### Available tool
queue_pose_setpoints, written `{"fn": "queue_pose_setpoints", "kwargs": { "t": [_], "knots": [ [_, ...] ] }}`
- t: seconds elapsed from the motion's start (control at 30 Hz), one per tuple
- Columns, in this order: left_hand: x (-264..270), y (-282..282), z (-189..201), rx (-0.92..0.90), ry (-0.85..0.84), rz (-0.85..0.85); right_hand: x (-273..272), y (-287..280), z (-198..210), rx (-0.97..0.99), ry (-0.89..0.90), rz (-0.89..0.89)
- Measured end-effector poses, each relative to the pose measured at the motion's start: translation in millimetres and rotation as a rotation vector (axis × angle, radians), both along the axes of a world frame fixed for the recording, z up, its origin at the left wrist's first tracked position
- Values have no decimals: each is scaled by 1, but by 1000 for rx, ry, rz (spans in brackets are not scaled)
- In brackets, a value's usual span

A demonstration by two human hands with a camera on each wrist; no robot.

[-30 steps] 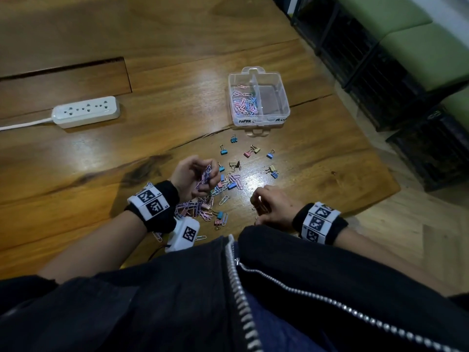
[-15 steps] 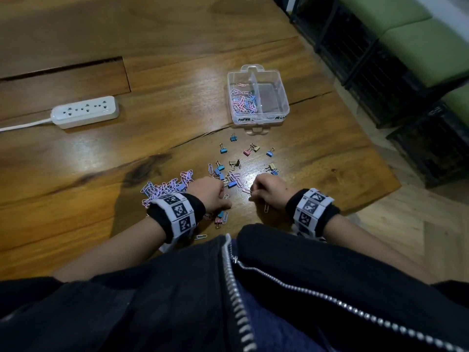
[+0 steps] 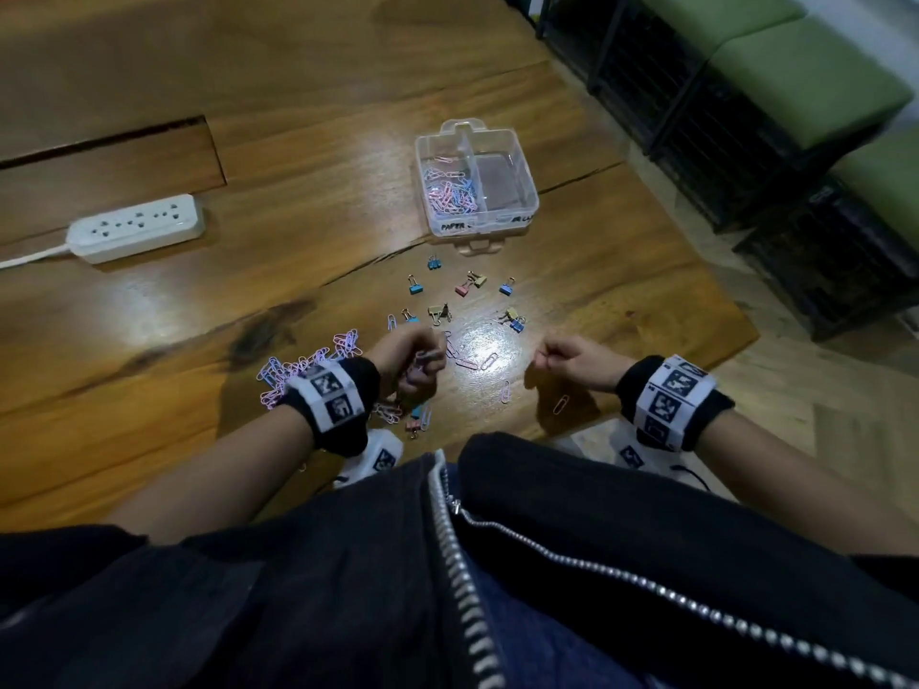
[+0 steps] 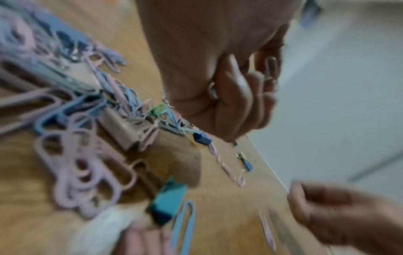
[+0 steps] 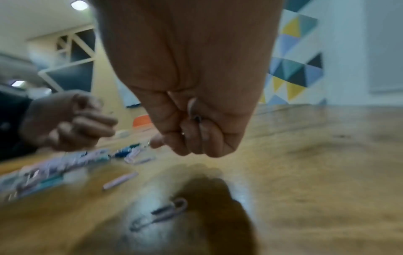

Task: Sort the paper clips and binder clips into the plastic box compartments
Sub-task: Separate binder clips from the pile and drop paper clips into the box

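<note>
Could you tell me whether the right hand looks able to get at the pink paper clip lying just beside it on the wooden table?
Probably yes: the pink paper clip lies alone on the wooden table just below the right hand, nothing between them. But that hand's fingers are already curled round a small clip.

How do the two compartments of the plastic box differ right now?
The left compartment holds a heap of pink and blue paper clips; the right compartment looks empty. The left compartment's front label reads PAPER; the right compartment's label is partly cut off. Both are clear, lidless halves of the same plastic box.
</note>
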State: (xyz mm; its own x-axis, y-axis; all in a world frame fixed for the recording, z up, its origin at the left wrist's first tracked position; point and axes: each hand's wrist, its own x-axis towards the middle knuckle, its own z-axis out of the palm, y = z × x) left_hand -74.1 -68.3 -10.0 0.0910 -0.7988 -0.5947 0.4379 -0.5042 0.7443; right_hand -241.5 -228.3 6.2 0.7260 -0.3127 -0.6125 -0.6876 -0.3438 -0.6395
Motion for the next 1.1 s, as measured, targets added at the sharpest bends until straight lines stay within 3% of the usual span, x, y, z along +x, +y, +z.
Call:
{"fn": "queue_pose_setpoints", "kwargs": {
  "t": [0.03, 0.07, 0.23, 0.33, 0.5, 0.63, 0.77, 0.83, 0.93, 1.03, 1.1],
  "knots": [
    [4, 0, 1, -37, 150, 59, -3, 2, 1, -59, 33, 69],
    [7, -2, 3, -48, 192, 91, -7, 4, 3, -114, 61, 133],
    [17, -13, 13, 58, 33, 105, -20, 3, -4, -329, 120, 323],
    [14, -19, 9, 154, -317, -52, -20, 1, -14, -328, 128, 310],
    [-2, -32, -1, 98, -1031, -416, -17, 3, -18, -320, 117, 284],
    [-11, -41, -4, 126, -1426, -652, -9, 10, -19, -176, -67, -10],
    [-16, -41, -5, 101, -1576, -795, -4, 13, -15, 315, -256, -482],
    [-12, -39, -5, 115, -1490, -773, -1, 15, -14, 497, -265, -589],
    [1, -36, 0, 123, -971, -399, 4, 16, -17, 551, -217, -598],
    [13, -28, 13, 29, -160, 64, 8, 22, -18, 317, -147, -408],
    [17, -21, 20, -55, 107, 143, 8, 27, -21, 49, -116, -150]
  ]
}}
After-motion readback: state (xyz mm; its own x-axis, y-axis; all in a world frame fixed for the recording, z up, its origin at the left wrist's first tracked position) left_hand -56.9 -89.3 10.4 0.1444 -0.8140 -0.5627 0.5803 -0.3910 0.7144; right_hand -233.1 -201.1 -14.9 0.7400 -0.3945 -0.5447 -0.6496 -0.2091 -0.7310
